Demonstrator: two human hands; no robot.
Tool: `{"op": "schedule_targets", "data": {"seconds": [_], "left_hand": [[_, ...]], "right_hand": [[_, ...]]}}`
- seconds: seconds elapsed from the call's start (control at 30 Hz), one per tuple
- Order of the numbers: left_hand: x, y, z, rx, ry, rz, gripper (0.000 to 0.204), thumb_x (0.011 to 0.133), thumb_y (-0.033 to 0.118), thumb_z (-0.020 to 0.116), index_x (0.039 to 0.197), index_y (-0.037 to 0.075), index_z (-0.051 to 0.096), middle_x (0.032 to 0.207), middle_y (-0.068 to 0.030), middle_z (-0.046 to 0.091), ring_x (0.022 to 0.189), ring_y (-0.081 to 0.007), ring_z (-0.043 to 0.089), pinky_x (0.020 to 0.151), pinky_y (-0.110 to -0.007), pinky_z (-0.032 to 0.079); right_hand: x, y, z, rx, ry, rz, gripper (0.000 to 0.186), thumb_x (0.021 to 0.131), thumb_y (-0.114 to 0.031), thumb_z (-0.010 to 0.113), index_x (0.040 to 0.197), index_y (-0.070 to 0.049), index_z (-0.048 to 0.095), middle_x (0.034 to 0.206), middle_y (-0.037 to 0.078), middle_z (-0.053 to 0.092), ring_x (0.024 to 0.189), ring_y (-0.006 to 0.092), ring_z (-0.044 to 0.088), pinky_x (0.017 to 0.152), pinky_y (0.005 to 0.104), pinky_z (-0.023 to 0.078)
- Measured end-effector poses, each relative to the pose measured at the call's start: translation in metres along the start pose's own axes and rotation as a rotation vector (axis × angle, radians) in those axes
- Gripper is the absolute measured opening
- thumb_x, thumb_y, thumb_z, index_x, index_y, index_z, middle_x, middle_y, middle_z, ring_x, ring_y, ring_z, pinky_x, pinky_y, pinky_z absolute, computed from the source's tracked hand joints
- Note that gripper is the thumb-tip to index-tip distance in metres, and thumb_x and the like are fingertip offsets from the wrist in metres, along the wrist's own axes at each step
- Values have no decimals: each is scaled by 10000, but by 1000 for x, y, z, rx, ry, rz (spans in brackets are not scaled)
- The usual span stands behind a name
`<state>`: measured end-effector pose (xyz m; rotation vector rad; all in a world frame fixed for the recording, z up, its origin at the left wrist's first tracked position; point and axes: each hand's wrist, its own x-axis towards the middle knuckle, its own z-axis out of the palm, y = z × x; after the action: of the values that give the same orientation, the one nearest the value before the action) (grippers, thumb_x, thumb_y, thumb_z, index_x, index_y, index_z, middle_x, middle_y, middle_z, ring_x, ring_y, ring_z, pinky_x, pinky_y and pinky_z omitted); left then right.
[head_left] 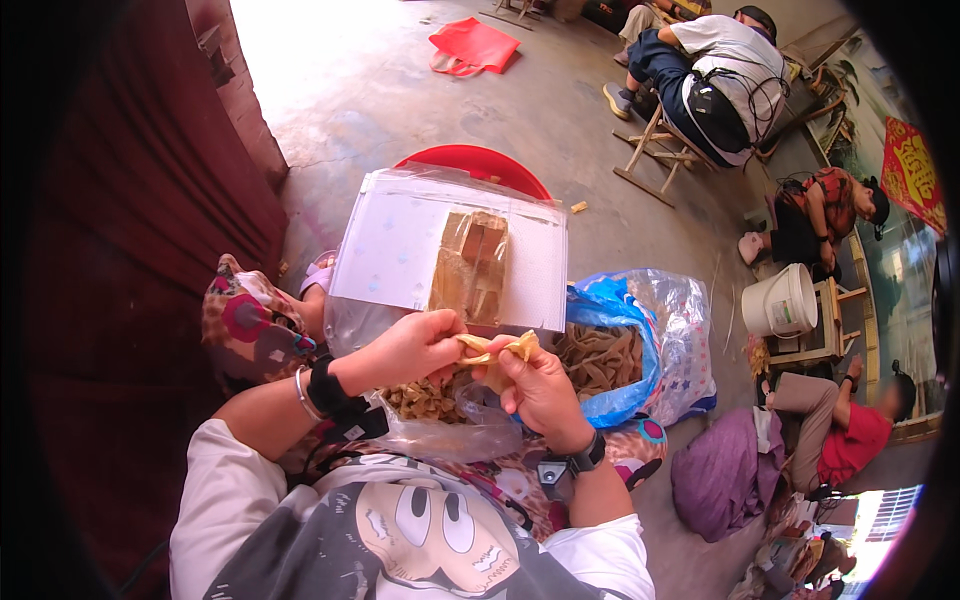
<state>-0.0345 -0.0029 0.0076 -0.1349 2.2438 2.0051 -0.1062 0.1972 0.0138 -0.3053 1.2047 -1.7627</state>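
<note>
Yellow strip (pixel 522 347) by the white board's (pixel 385 240) near edge, your left hand (pixel 415 345) and right hand (pixel 545 390) both pinching it in their grip, seemingly mid-fold or mid-twist, next move calling for light, even finger pressure.

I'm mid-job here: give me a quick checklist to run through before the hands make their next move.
1. Left hand gripping the soft yellow folded strip: ok.
2. Right hand free: not ok; its thumb and fingers are also on the strip.
3. Brown rectangular bundle resting on the white rectangular panel: ok.
4. Blue plastic bag open, with flat brown pieces showing inside: ok.
5. Small tan pieces below the hands fully in view: not ok; the hands hide some.
6. Strip undamaged: cannot tell; fingers cover part of it.
</note>
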Motion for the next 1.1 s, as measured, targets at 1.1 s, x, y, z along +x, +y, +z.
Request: {"op": "schedule_targets", "data": {"seconds": [1.1], "left_hand": [[-8,13,2,501,109,433,161,806,75,606,912,25,496,789,-171,597,731,-361,603,640,-402,492]], "right_hand": [[3,1,18,-421,19,-107,195,864,-71,611,1043,1,638,1229,13,462,828,82,548,668,215,483]]}}
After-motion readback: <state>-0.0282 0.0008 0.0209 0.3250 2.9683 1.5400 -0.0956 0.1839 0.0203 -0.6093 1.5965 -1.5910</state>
